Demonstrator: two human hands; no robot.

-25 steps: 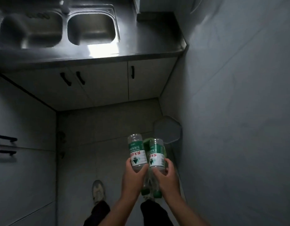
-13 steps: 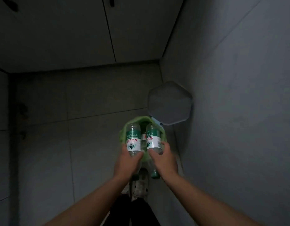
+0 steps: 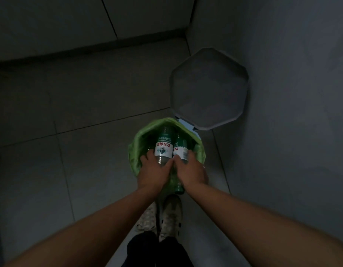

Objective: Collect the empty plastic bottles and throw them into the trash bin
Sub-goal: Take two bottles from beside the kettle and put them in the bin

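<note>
Stage: you were right at the drop — the collecting looked finished, with the throw itself not yet done.

Left hand: your left hand (image 3: 154,171) was wrapped around the left bottle (image 3: 163,146), its red-and-white label facing up, just below the middle of the frame.

Right hand: your right hand (image 3: 192,170) was gripping the right bottle (image 3: 180,149), pressed up beside the first one; a green cap (image 3: 179,188) poked out below that hand, though I could not tell which bottle it belonged to.

Bottles: both were tilted, far ends already inside the mouth of the trash bin (image 3: 199,145), near ends held in your palms — so in the opening, not in the bin proper.

Bin: its green liner (image 3: 135,151) was spread over the rim, and the grey lid (image 3: 209,89) stood flipped open at centre right of the frame, against the wall (image 3: 282,93).

Feet: your shoes (image 3: 161,214) were planted just short of the bin, lower centre.

Done: as I judged it, bottles gathered, carried over, lid up, bottles lined up over the liner.

Left: letting go of both, and perhaps closing the lid; whether more bottles waited elsewhere, this view could not say.

Watch: the two bottles filled much of the opening, so one could have caught on the liner edge.
</note>
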